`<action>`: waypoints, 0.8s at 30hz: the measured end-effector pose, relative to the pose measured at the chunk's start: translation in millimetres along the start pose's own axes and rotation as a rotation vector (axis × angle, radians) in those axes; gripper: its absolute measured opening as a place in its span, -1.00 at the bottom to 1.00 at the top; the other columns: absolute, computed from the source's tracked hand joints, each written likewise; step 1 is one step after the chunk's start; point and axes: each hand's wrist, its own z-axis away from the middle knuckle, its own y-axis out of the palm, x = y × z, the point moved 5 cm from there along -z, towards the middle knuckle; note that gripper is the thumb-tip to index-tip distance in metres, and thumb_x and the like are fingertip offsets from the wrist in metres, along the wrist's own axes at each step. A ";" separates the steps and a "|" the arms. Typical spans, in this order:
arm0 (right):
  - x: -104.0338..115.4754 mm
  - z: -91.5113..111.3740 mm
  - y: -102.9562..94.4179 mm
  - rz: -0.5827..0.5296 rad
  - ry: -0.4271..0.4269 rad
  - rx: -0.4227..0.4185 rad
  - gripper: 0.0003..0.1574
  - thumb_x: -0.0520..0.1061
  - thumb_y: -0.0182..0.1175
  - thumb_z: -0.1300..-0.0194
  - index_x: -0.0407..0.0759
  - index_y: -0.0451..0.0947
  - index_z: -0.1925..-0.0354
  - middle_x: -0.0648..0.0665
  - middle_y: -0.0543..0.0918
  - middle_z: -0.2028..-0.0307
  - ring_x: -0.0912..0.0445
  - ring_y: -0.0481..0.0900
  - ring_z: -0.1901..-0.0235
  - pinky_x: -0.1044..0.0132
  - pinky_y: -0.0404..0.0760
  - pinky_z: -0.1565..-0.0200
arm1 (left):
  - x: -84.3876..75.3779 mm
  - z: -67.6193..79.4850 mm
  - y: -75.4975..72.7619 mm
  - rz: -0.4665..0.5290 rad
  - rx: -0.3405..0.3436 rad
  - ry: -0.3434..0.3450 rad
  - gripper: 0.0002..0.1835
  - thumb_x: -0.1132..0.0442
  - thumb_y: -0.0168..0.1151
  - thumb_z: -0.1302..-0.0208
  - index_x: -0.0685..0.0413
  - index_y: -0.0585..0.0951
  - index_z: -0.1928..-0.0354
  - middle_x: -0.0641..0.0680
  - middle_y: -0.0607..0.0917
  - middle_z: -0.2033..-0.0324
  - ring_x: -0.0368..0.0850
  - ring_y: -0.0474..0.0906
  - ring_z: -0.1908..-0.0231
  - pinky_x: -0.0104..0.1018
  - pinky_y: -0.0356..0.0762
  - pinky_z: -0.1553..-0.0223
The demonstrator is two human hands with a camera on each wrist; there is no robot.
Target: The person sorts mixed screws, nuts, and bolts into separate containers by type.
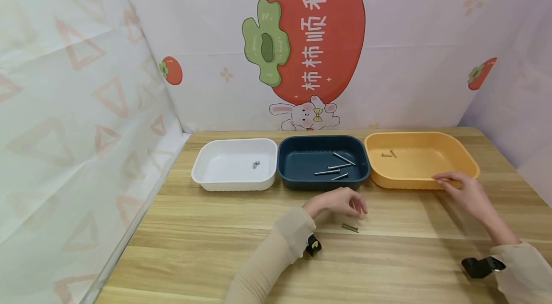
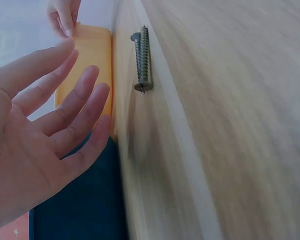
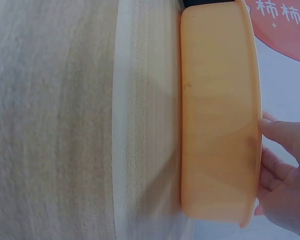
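Note:
My left hand (image 1: 342,202) hovers over the table just in front of the dark blue tray (image 1: 286,180), its fingers loosely spread and holding nothing in the left wrist view. Close by, two brass-coloured screws (image 1: 350,228) lie side by side on the wood; the left wrist view shows their threads and flat heads. At the front right of the yellow tray (image 1: 414,183), my right hand (image 1: 467,194) grips the rim, thumb on the outer side and fingers over the edge in the right wrist view. Two small brass screws (image 1: 390,153) lie inside that tray.
Several long silver screws (image 1: 340,166) lie in the dark blue tray. On the left stands a white tray (image 1: 235,186) with a few small silver pieces (image 1: 256,164). The three trays form a row along the back of the wooden table (image 1: 194,246), before a printed cloth.

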 end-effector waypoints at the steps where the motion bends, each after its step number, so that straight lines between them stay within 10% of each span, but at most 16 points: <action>1: -0.2 0.1 0.0 -0.004 0.000 -0.001 -0.88 -0.31 0.12 -0.16 -0.40 0.53 0.33 0.60 0.30 0.33 0.74 0.15 0.24 0.69 0.18 0.32 | 0.6 0.8 0.4 -0.008 0.005 0.006 -0.85 0.32 0.21 -0.11 0.10 0.59 0.23 -0.04 0.61 0.42 -0.39 0.43 0.43 -0.65 0.35 0.37; 24: -2.1 0.1 0.3 -0.009 0.001 0.001 -0.88 -0.31 0.11 -0.17 -0.40 0.53 0.33 0.58 0.31 0.33 0.73 0.15 0.23 0.74 0.14 0.30 | 10.5 12.6 8.8 0.058 0.102 0.029 -0.85 0.45 0.22 -0.04 0.24 0.59 0.29 -0.03 0.60 0.50 -0.42 0.41 0.50 -0.63 0.38 0.40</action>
